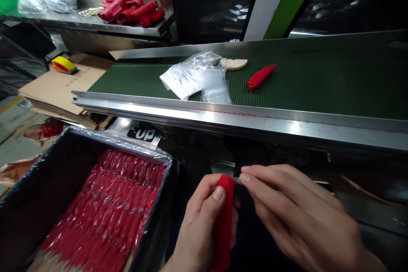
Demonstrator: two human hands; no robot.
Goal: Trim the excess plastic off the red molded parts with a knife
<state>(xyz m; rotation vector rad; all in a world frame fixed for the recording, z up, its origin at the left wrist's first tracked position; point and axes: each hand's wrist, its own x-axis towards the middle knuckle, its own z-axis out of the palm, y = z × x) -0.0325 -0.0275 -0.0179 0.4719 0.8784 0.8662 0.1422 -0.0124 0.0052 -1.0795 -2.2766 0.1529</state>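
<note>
My left hand (199, 225) is wrapped round a long red plastic part (224, 221), its thumb lying along the near face. The part stands roughly upright in front of my body, below the conveyor. Beside its top end, my right hand (296, 216) pinches a thin metal blade (236, 179) between thumb and fingertips. The blade's tip meets the upper right edge of the part; most of the blade is hidden by the fingers. On the belt lies another red plastic piece (260, 77), apart from both hands.
A green conveyor belt (318, 89) with a raised metal rim crosses ahead. Plastic bags (191, 74) and a pale half-round piece (234, 64) lie on it. At left stands a lined bin (72, 136) of bagged red parts. Red parts (130, 8) sit on a shelf; tape (63, 64) rests on cardboard (86, 80).
</note>
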